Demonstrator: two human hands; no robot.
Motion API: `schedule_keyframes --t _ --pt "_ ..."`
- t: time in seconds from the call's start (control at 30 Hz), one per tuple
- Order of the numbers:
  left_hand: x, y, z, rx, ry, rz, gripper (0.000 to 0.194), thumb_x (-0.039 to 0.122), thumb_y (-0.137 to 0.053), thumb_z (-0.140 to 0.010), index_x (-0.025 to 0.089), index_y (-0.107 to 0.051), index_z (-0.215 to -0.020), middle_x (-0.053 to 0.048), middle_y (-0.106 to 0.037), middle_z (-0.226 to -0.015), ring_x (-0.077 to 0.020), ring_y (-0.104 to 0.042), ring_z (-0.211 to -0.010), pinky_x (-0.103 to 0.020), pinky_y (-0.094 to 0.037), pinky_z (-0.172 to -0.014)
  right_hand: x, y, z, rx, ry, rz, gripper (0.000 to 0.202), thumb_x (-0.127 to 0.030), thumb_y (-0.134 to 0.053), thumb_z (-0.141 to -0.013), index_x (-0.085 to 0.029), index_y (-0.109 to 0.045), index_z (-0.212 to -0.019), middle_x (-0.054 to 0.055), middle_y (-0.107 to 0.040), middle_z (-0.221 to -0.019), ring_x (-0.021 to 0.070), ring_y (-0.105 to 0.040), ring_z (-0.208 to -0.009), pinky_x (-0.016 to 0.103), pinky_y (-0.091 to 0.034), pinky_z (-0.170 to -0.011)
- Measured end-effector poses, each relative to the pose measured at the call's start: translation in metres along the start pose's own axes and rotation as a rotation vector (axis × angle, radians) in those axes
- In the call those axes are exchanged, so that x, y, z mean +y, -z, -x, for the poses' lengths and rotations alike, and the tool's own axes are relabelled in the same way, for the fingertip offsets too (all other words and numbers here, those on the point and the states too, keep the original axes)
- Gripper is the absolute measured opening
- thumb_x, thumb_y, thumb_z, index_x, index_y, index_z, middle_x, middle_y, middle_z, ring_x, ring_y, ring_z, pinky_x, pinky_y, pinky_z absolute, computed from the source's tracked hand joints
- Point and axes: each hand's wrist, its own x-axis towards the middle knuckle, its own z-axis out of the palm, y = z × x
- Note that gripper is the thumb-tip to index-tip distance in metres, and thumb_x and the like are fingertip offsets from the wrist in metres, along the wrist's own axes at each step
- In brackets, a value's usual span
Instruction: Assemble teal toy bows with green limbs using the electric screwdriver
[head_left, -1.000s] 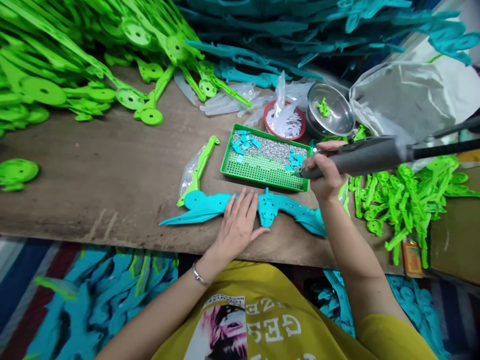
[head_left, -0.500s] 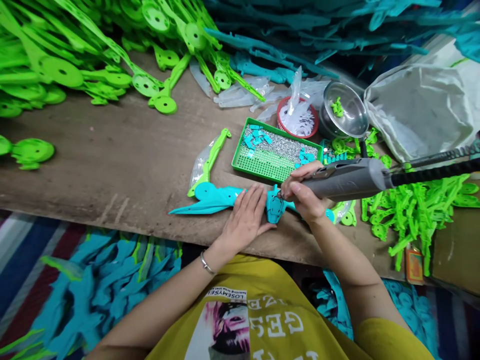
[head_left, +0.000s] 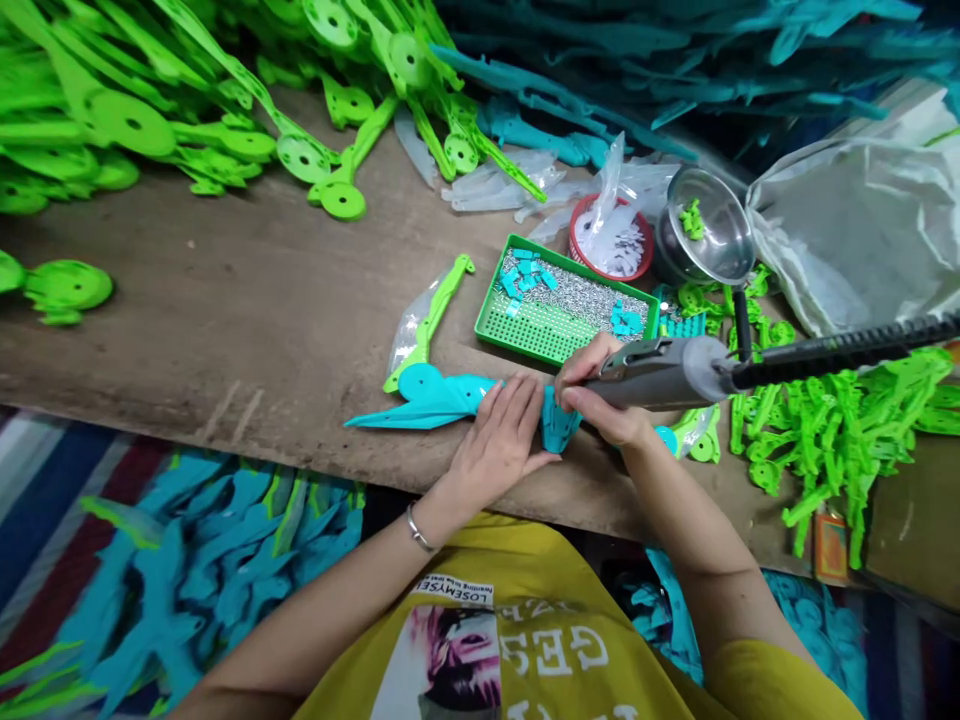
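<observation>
Driver (head_left: 660, 372) sits gripped in the right hand (head_left: 606, 414) over the bow (head_left: 454, 397), where the left hand (head_left: 499, 430) lies flat, fingers together, thumb apart.

The left hand (head_left: 499, 435) covers part of the blue piece (head_left: 439, 398); the right hand (head_left: 600, 390) and grey tool (head_left: 667, 372) hide much of its right side. The tool's tip is lost behind the fingers. The green pile (head_left: 135, 125) and the blurred far stack (head_left: 600, 50) run out of view. The metal bits (head_left: 585, 290) are too small to tell apart.
</observation>
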Motion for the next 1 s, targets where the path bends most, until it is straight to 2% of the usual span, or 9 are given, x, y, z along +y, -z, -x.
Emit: schedule_keyframes --t 0.17,0.23,0.3,0.43,0.5,0.7,1.0 --pt "0.001 0.000 0.000 0.001 0.012 0.023 0.089 0.059 -0.060 -0.094 0.001 -0.033 -0.156 -0.026 -0.047 -0.157 -0.0373 -0.038 -0.152 -0.052 -0.026 -0.127 -0.005 0.002 -0.007 -0.113 0.037 -0.049 0.031 -0.045 -0.081 -0.079 -0.025 -0.059 -0.085 -0.004 -0.060 -0.064 0.0143 -0.060 -0.057 0.030 -0.052 -0.054" --pt "0.001 0.001 0.000 -0.002 0.015 0.042 0.092 0.059 -0.061 -0.093 -0.001 -0.032 -0.157 -0.027 -0.046 -0.156 -0.0384 -0.038 -0.151 -0.054 -0.026 -0.127 -0.012 0.002 -0.013 -0.110 0.047 -0.072 0.029 -0.044 -0.079 -0.080 -0.025 -0.060 -0.089 -0.005 -0.059 -0.059 0.0144 -0.058 -0.052 0.030 -0.050 -0.051" --pt "0.001 0.001 0.000 -0.002 0.012 0.047 0.093 0.059 -0.060 -0.094 -0.002 -0.030 -0.157 -0.028 -0.045 -0.157 -0.0392 -0.037 -0.151 -0.054 -0.025 -0.126 -0.018 0.002 -0.024 0.016 0.121 -0.110 0.027 -0.043 -0.077 -0.082 -0.026 -0.061 -0.094 -0.007 -0.057 -0.054 0.0145 -0.055 -0.046 0.030 -0.049 -0.048" --pt "0.000 0.000 -0.001 0.021 0.001 0.033 0.093 0.059 -0.056 -0.096 -0.001 -0.025 -0.160 -0.028 -0.043 -0.158 -0.0393 -0.038 -0.151 -0.054 -0.025 -0.126 -0.016 0.002 -0.051 0.392 0.283 -0.112 0.027 -0.043 -0.076 -0.080 -0.027 -0.060 -0.094 -0.008 -0.053 -0.052 0.0145 -0.051 -0.043 0.031 -0.047 -0.049" --pt "0.000 -0.001 -0.001 0.026 0.005 0.022 0.093 0.060 -0.055 -0.097 -0.001 -0.023 -0.160 -0.028 -0.044 -0.158 -0.0391 -0.038 -0.151 -0.054 -0.024 -0.126 -0.007 0.004 -0.061 0.463 0.277 -0.061 0.029 -0.045 -0.076 -0.078 -0.026 -0.060 -0.093 -0.007 -0.053 -0.053 0.0148 -0.052 -0.045 0.032 -0.047 -0.051" --pt "0.000 -0.002 0.000 0.030 -0.006 0.002 0.095 0.061 -0.055 -0.096 -0.002 -0.023 -0.160 -0.029 -0.044 -0.158 -0.0393 -0.039 -0.150 -0.054 -0.026 -0.125 0.018 0.006 -0.068 0.462 0.239 -0.008 0.031 -0.047 -0.077 -0.079 -0.025 -0.061 -0.093 -0.008 -0.053 -0.054 0.0140 -0.054 -0.047 0.031 -0.048 -0.055" --pt "0.000 -0.002 0.000 0.042 -0.017 -0.012 0.094 0.061 -0.056 -0.096 -0.003 -0.028 -0.158 -0.028 -0.046 -0.156 -0.0394 -0.041 -0.149 -0.054 -0.027 -0.125 0.017 0.005 -0.072 0.418 0.262 0.002 0.023 -0.039 -0.076 -0.080 -0.024 -0.062 -0.092 -0.008 -0.055 -0.054 0.0127 -0.054 -0.046 0.029 -0.046 -0.052"
